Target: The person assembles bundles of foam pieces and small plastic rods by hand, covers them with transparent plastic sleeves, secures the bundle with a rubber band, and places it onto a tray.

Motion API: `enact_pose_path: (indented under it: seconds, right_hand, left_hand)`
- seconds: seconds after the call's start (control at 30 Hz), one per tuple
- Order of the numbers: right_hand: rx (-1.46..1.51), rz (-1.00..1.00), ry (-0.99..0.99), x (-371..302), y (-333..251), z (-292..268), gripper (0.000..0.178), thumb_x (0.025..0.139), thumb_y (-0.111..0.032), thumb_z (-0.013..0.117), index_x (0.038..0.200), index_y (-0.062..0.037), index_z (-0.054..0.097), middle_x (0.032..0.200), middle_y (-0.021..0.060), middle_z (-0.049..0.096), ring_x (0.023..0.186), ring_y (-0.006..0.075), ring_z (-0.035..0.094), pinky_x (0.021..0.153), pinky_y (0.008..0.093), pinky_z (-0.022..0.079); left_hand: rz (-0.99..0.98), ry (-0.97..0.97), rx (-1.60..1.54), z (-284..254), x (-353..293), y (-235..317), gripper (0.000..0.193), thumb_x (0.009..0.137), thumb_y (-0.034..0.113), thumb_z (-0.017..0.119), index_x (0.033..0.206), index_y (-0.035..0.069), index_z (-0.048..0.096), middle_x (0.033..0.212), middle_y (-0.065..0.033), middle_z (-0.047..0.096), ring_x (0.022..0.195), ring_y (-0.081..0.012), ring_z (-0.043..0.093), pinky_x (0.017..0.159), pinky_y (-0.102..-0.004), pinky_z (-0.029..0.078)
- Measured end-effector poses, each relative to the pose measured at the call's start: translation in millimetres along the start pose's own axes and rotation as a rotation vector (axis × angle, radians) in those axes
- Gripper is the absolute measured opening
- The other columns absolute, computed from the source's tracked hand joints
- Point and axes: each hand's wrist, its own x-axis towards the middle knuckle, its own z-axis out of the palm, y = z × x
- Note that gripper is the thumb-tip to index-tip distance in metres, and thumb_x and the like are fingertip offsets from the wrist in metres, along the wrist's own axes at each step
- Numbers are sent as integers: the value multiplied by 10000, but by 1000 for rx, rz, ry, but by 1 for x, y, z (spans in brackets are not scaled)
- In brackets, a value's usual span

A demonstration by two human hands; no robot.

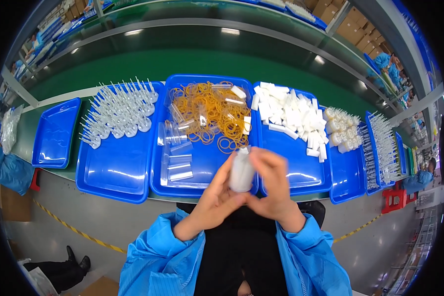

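Observation:
Just in front of my body, both hands are closed round a whitish, translucent, bottle-like piece (242, 171), held upright with its narrower end up. My left hand (215, 201) wraps its left side and lower end. My right hand (273, 185) grips it from the right, its upper fingers smeared by motion near the top. Behind the piece, a blue tray (175, 189) holds a heap of orange rubber bands (207, 111), with clear plastic sleeves (180, 160) and a few white pieces among them. My right hand overlaps the front of a blue tray (308, 183) of white block-like pieces (286, 111).
To the left, a blue tray (112, 178) holds several translucent parts with thin stems (121, 111); another blue tray (56, 133) lies beyond. Rightward are cream-coloured rolls (343, 129) and more stemmed parts (382, 143). A green conveyor belt (207, 56) runs behind. Other people sit at both sides.

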Motion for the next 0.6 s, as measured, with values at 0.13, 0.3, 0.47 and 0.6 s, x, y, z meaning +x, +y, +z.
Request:
enact_pose_path:
  seconds: [0.13, 0.3, 0.47, 0.6]
  right_hand:
    - [175, -18, -163, 47, -5, -14, 674, 674, -26, 783, 1307, -17, 550, 1292, 186, 520, 1160, 332, 543, 971, 401, 465]
    - [-160, 79, -193, 83, 62, 5, 231, 725, -8, 681, 955, -29, 665, 989, 92, 585, 950, 299, 577, 790, 392, 496]
    - [-435, -206, -270, 87, 111, 35, 179, 686, 49, 639, 848, -21, 668, 889, 87, 561, 908, 313, 559, 725, 387, 498]
    - [-7, 130, -92, 94, 109, 27, 75, 743, 3, 683, 801, -44, 692, 947, 75, 618, 907, 248, 596, 783, 331, 488]
  left_hand:
    - [14, 262, -40, -23, -6, 9, 552, 1020, 235, 484, 1482, 17, 275, 1362, -173, 499, 1116, -223, 591, 894, -360, 531]
    - [106, 401, 103, -37, -13, 21, 537, 1011, 211, 507, 1468, 18, 302, 1332, -185, 529, 1017, -199, 609, 775, -307, 521]
    - [167, 431, 93, -42, -20, 24, 515, 1010, 213, 518, 1423, -12, 309, 1272, -179, 558, 979, -205, 624, 738, -297, 529]
    - [205, 429, 108, -50, -25, 28, 459, 1022, 229, 492, 1387, -11, 350, 1236, -173, 582, 949, -201, 629, 719, -296, 528]
